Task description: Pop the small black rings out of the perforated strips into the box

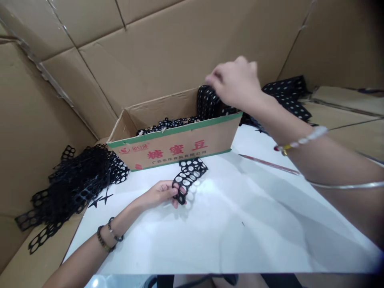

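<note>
Handwork, by the look of it at the change from one piece to another. Pinching a black perforated strip [192, 175] by its near end, between thumb and fingers of the left hand [163, 193], low over the white tabletop [255, 236] and in front of the cardboard box [220, 138]. Impossible to tell, far end against the box or merely in line with it. Holding the right hand [237, 82] above the box's right end, near the dotted black sheets [207, 98], with fingers curled and blurred; cannot tell, gripping something or nothing. Seems to call next for a clean pick or release there, clear of the box's rim, while keeping the strip steady with the left.

Hemmed in behind by tall cardboard panels [180, 48]. Tight on the left too, because of a heap of black lattice [84, 180] spilling over the tabletop's edge, beside star-shaped scraps [105, 198]. Crowded right of the box by further dotted sheets [288, 94], and nearer by a thin reddish stick [268, 164] on the tabletop. Open inside the box above small black pieces [168, 125] toward its left. Freest across the near and right parts of the tabletop, right up to the straight near edge
</note>
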